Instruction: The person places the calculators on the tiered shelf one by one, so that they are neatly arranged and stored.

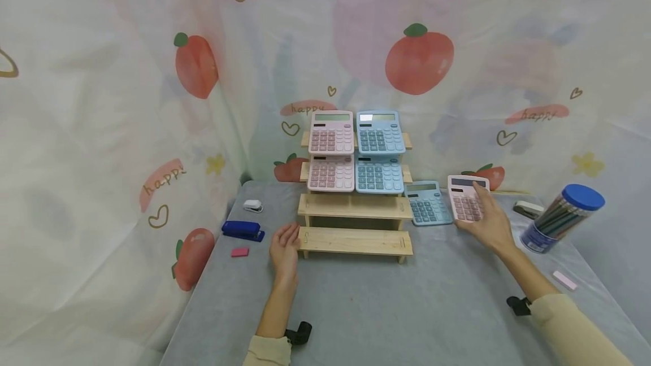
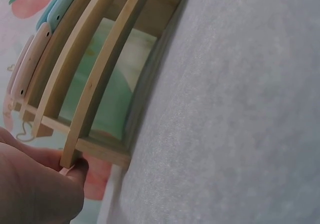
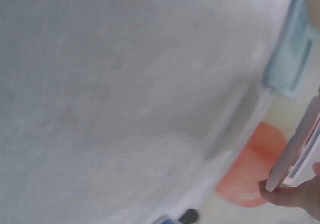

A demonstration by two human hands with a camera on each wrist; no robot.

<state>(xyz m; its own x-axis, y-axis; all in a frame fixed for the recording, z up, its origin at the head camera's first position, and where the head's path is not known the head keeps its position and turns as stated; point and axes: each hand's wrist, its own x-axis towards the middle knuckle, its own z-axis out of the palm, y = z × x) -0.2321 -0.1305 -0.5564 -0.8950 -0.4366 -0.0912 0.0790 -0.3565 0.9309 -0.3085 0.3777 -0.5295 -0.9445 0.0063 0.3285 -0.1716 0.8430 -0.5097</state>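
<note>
Stationery at left: a white stapler (image 1: 252, 205), a blue stapler (image 1: 243, 230) and a pink eraser (image 1: 240, 252) are laid on the grey table (image 1: 366, 304).
Left hand (image 1: 285, 250): fingers are held straight and together, pressed against the left end of the wooden rack (image 1: 354, 225); nothing is gripped.
Rack: four calculators are stood on the two upper steps, pink (image 1: 331, 133) above pink (image 1: 331, 174), blue (image 1: 380, 133) above blue (image 1: 379, 177); the two lower steps are bare.
Blue calculator on table (image 1: 428, 203): laid just right of the rack.
Pink calculator on table (image 1: 467, 199): gripped by the right hand (image 1: 489, 222), thumb curled on its edge, tilted up from the table.
Pencil tub (image 1: 559, 219): tilted, beside a grey stapler (image 1: 529, 208).
</note>
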